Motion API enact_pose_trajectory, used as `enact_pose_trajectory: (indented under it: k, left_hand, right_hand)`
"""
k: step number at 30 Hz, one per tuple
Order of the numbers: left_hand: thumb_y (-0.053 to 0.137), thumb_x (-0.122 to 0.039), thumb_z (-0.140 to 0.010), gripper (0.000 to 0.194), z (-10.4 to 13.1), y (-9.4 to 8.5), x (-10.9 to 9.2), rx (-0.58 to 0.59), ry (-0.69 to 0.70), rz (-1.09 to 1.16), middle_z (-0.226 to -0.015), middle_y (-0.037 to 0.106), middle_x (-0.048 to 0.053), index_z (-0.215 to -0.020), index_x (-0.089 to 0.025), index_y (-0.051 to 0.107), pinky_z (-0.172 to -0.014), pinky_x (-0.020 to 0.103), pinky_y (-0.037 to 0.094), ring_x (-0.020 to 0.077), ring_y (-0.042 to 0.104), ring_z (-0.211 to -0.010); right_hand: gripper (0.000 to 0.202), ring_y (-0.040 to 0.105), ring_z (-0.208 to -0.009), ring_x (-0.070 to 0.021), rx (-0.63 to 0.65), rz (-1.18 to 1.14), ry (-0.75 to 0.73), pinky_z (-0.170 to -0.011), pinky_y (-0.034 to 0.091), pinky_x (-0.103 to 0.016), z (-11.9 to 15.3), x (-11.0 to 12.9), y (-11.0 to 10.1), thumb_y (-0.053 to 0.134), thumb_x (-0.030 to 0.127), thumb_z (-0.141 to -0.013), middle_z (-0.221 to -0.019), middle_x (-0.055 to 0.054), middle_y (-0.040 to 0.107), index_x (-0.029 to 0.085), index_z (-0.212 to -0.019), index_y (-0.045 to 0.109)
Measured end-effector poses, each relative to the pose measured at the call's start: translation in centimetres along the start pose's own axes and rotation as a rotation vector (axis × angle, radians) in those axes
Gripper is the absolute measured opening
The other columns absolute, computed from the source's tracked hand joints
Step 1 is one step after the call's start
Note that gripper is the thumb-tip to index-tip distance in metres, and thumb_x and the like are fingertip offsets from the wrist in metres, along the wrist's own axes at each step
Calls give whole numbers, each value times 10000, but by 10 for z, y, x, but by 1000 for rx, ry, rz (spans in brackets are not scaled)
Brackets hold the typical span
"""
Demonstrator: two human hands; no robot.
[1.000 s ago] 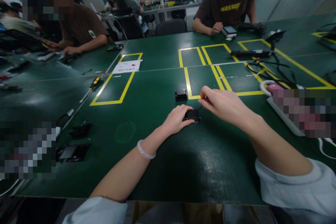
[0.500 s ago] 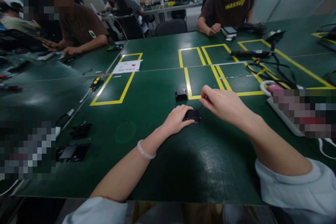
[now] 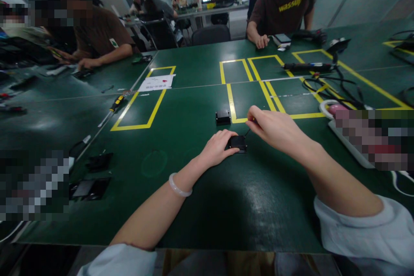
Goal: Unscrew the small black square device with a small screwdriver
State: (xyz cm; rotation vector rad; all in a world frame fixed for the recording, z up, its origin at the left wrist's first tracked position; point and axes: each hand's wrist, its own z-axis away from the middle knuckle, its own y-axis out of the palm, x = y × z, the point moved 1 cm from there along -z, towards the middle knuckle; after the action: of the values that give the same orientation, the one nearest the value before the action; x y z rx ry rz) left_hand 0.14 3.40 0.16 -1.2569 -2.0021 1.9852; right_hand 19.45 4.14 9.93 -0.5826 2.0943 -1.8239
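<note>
The left hand [image 3: 218,148] grips a black block [image 3: 238,142] on the bench [image 3: 213,211]; the right hand [image 3: 274,127] pinches a thin rod [image 3: 247,133].

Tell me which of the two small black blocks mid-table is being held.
The near block, held by the left hand; the far block stands beside a corner of the yellow tape, with no hand on it.

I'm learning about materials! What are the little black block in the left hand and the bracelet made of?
Black block: probably plastic, fairly dull; its flat top shows only faint shine.
Bracelet: glossy, maybe stone, glass or plastic; milky-pale with highlights.
</note>
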Motion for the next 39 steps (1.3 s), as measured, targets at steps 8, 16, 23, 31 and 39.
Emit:
enact_pose_trajectory:
  k: [8,16,23,31,39]
  left_hand:
    - [586,-413,-881,357,0,0,0,-8,6,1,-1085,572,71,-1149,-189,510,-881,372,445,241,534,-1004]
    - [582,-422,-881,353,0,1,0,-10,3,0,-1087,573,70,-1145,-198,512,-886,378,445,243,535,-1012]
    - [587,-416,-877,369,0,1,1,-2,8,-1,-1095,575,76,-1158,-191,506,-894,385,443,250,534,-1022]
    - [576,-433,-882,371,1,0,0,-8,6,-14,-1102,574,74,-1161,-200,502,-890,383,446,251,536,-1027]
    - [566,-421,-888,360,1,0,0,1,4,-39,-1110,570,73,-1167,-205,498,-879,387,449,249,538,-1015]
  right_hand:
    - [199,634,-748,-209,16,-15,-15,-552,286,-278,1,2,-1,326,305,-962,-850,-54,675,192,-1022,478]
    - [191,627,-733,-202,2,-26,-23,-552,286,-277,1,0,0,356,324,-948,-844,-45,671,195,-1022,476]
    - [218,634,-691,-215,27,42,-12,-533,254,-280,0,1,-1,358,370,-955,-778,-46,677,207,-997,497]
    - [217,642,-726,-209,34,18,-13,-544,266,-275,0,3,-2,327,312,-963,-825,-56,687,190,-1042,488]
    - [229,637,-733,-202,47,-3,-16,-550,285,-275,0,4,-5,310,285,-956,-871,-72,688,177,-1057,485]
